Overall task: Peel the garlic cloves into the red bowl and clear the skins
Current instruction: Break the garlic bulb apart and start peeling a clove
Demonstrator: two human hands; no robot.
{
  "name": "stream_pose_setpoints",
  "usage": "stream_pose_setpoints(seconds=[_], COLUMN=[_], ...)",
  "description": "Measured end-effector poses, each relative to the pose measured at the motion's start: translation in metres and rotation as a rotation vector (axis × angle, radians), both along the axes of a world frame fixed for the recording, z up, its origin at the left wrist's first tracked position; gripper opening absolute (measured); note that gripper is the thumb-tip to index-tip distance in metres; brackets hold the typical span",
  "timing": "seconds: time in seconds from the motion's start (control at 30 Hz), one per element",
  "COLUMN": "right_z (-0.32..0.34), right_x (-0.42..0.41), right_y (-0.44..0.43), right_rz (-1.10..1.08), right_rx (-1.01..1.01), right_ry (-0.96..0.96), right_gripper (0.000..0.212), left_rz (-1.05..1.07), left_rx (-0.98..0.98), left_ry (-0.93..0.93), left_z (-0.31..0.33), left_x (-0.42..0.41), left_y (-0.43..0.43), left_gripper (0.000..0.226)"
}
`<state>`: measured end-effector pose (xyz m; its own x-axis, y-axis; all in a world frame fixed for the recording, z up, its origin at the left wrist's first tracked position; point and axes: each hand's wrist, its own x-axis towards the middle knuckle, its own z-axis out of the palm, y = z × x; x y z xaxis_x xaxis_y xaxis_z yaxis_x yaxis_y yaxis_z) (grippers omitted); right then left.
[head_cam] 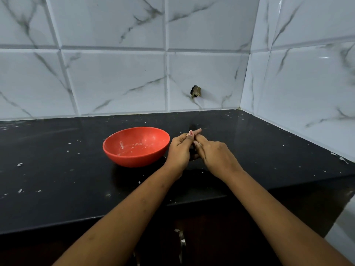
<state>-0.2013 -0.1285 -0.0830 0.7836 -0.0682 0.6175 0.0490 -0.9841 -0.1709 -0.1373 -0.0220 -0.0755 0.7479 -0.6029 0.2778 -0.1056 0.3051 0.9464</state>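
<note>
A red bowl point(136, 145) stands on the black counter, holding only pale crumbs and smears. Just right of it my left hand point(178, 150) and my right hand point(213, 153) meet above the counter. The fingers of both are curled together around a small garlic clove point(191, 133), of which only a pale pinkish tip shows between the fingertips. The rest of the clove is hidden by my fingers. Small white skin flakes point(19, 164) lie scattered over the counter.
The black counter point(57, 179) runs to a marble-tiled wall at the back and right, forming a corner. A small broken hole in the tile point(195, 91) sits above the counter. The counter's front edge lies below my forearms, with a cabinet handle point(181, 240) under it.
</note>
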Motion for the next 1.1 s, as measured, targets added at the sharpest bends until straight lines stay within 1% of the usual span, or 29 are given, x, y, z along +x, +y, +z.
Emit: stream_pose_setpoints(seconds=[0.07,0.2,0.33,0.47,0.6,0.73,0.83,0.97,1.1], right_z=[0.000,-0.001,0.001,0.003,-0.002,-0.005,-0.003,-0.003,-0.001], right_x=[-0.001,0.001,0.004,0.002,0.007,0.009,0.008,0.005,0.005], right_y=[0.001,0.003,0.000,-0.004,-0.008,-0.010,-0.007,-0.001,0.004], right_rz=[0.015,-0.014,-0.025,0.035,0.099,0.145,0.194,0.197,0.250], right_rx=[0.103,0.407,0.628,0.660,0.843,0.951,0.943,0.881,0.938], right_ry=[-0.023,-0.121,-0.156,-0.139,-0.123,-0.096,-0.054,-0.043,0.000], right_gripper=[0.035,0.037,0.032,0.026,0.026,0.028,0.029,0.014,0.025], left_rz=[0.000,-0.029,-0.047,-0.040,-0.040,-0.049,-0.041,-0.037,-0.054], left_rx=[-0.016,-0.041,-0.038,-0.032,-0.068,-0.076,-0.074,-0.056,-0.036], left_ry=[0.004,0.033,0.041,0.009,0.018,-0.023,-0.044,-0.133,-0.171], left_z=[0.001,0.003,0.002,0.001,0.002,0.000,-0.002,-0.005,-0.004], left_x=[-0.001,-0.004,-0.004,-0.002,-0.002,0.000,0.002,0.002,0.002], left_y=[0.000,-0.002,-0.002,-0.002,-0.003,-0.003,-0.005,-0.006,-0.006], left_gripper=[0.035,0.033,0.032,0.031,0.031,0.028,0.028,0.028,0.030])
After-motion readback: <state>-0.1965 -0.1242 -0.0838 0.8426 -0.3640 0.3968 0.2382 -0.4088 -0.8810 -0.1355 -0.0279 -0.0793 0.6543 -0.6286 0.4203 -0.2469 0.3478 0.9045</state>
